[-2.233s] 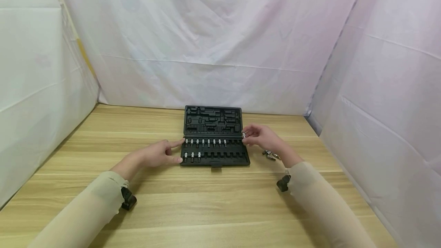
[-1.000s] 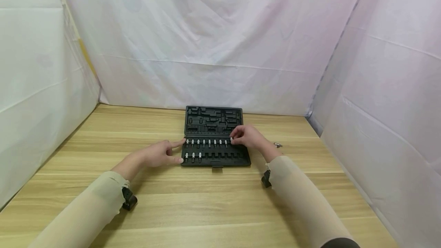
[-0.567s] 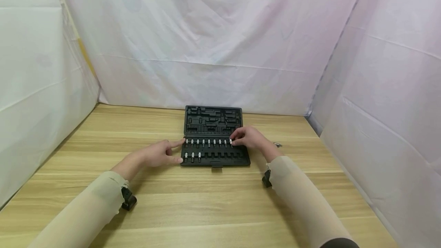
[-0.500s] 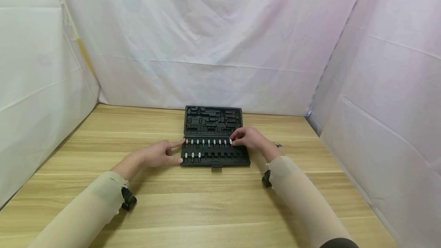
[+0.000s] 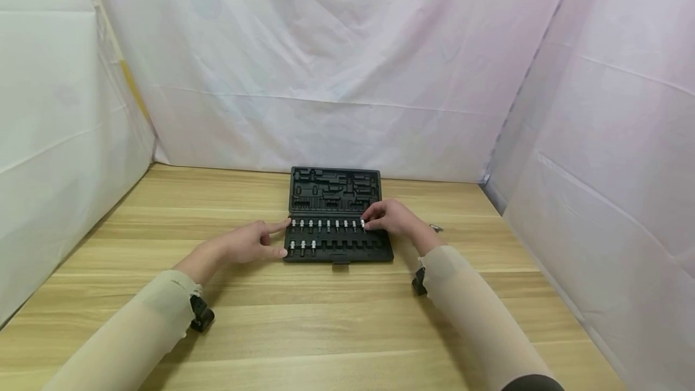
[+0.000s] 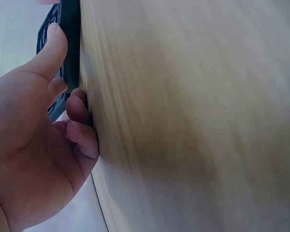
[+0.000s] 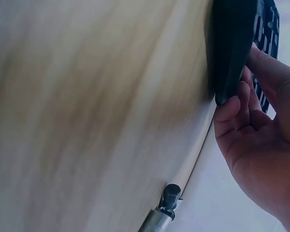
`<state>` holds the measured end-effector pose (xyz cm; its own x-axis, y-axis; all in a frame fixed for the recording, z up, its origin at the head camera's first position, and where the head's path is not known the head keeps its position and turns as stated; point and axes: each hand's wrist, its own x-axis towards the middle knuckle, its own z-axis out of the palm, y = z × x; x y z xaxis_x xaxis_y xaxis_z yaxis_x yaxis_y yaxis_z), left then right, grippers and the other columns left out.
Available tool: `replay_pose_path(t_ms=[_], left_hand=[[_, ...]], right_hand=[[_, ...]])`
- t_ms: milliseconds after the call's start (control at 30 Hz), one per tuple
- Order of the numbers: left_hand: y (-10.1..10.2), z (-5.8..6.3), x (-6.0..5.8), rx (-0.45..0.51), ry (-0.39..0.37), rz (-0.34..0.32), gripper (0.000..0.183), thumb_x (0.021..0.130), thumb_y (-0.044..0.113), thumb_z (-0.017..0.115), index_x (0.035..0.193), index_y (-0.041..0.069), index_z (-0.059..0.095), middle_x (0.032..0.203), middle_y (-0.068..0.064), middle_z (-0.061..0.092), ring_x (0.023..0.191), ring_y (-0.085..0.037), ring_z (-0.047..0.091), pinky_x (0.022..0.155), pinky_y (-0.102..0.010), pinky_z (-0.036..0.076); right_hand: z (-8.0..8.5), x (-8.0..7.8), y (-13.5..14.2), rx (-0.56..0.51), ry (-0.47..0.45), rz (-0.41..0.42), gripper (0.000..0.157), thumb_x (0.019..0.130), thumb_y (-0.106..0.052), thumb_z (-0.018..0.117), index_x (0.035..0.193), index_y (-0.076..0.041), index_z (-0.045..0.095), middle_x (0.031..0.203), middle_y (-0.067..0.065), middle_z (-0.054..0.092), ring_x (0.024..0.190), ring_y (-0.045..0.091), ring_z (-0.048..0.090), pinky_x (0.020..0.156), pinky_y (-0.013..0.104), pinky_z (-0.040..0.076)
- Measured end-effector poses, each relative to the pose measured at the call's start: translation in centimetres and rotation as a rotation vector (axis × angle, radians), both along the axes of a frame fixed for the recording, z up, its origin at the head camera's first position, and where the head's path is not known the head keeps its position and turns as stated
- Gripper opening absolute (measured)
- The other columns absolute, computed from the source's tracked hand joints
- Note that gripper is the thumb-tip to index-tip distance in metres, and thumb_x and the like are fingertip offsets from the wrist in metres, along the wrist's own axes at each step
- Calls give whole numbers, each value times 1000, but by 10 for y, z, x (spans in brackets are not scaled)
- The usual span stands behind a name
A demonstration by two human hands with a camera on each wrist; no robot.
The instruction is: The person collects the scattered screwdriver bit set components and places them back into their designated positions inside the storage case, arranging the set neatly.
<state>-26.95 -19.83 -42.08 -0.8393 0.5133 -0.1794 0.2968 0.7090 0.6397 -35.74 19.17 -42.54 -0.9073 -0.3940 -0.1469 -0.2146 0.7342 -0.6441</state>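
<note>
A black socket case (image 5: 339,257) lies open on the table, its lid leaning back. Silver bit sockets (image 5: 328,225) fill the upper row from the left. Three more bit sockets (image 5: 303,248) stand at the left of the lower row. My right hand (image 5: 395,218) pinches another bit socket (image 5: 363,223) between thumb and fingertips at the right end of the upper row. With thumb and index finger extended, my left hand (image 5: 245,242) touches the left edge of the case. In the left wrist view its other fingers (image 6: 84,137) curl loosely beside the case.
On the wooden table (image 5: 304,330), right of the case, lies a loose bit socket (image 5: 436,228); the right forearm may hide others. The right wrist view shows a bit socket (image 7: 157,220) up close. White cloth walls (image 5: 326,65) enclose the table's back and sides.
My right hand has moved left from the case's right edge to the upper row with the bit socket, and stays there. The forearm now covers where loose bit sockets lay. The left hand holds still.
</note>
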Motion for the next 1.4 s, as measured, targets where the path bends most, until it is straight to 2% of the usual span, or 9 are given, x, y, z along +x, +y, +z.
replay_pose_path(t_ms=[200, 367, 567, 867, 1267, 1333, 1400], left_hand=[[0, -3, -1, -7, -7, 4, 88, 104, 44, 76, 175, 18, 30, 77, 0, 54, 66, -13, 41, 66, -31, 43], [0, -2, -1, 9, -16, 0, 88, 104, 42, 76, 174, 17, 30, 69, 3, 48, 62, -13, 37, 63, -30, 41], [0, -3, -2, 9, -22, 0, 88, 104, 41, 76, 174, 17, 29, 66, 6, 46, 59, -11, 35, 61, -28, 40], [-2, -3, -2, 10, -16, -12, 88, 105, 41, 75, 175, 15, 27, 65, 6, 45, 58, -10, 35, 61, -28, 40], [-2, -4, -2, 28, -11, -22, 89, 105, 40, 76, 174, 12, 28, 66, 6, 44, 59, -10, 34, 61, -28, 41], [-2, -4, -2, 29, -16, -19, 89, 105, 40, 76, 174, 13, 28, 66, 7, 44, 59, -10, 34, 62, -28, 41], [-2, -3, -3, 37, -18, -23, 89, 105, 39, 75, 174, 13, 27, 66, 6, 43, 59, -10, 35, 62, -28, 41]], right_hand=[[3, -2, 5, -13, -6, 36, 37, 105, -30, 78, 140, -22, 74, 116, 6, 75, 107, 23, 69, 101, 49, 55], [2, -4, 3, -3, 9, 20, 49, 104, -36, 79, 150, -25, 68, 116, 7, 73, 105, 23, 67, 100, 48, 55], [1, -5, -5, 38, 36, -23, 44, 103, -35, 80, 145, -25, 71, 112, 9, 70, 97, 24, 64, 89, 43, 52], [-3, -6, -8, -13, 21, -69, 42, 102, -31, 81, 143, -25, 73, 92, 6, 59, 78, 21, 47, 71, 35, 40], [-2, 1, -15, -45, 5, -129, 42, 101, -26, 83, 142, -22, 74, 88, 6, 59, 76, 20, 43, 74, 37, 39], [-1, 1, -16, -39, 8, -135, 41, 102, -25, 82, 142, -21, 73, 93, 8, 61, 79, 21, 45, 77, 39, 42], [0, 2, -18, -39, 9, -141, 40, 103, -23, 81, 142, -21, 73, 105, 12, 65, 87, 25, 52, 83, 42, 47]])
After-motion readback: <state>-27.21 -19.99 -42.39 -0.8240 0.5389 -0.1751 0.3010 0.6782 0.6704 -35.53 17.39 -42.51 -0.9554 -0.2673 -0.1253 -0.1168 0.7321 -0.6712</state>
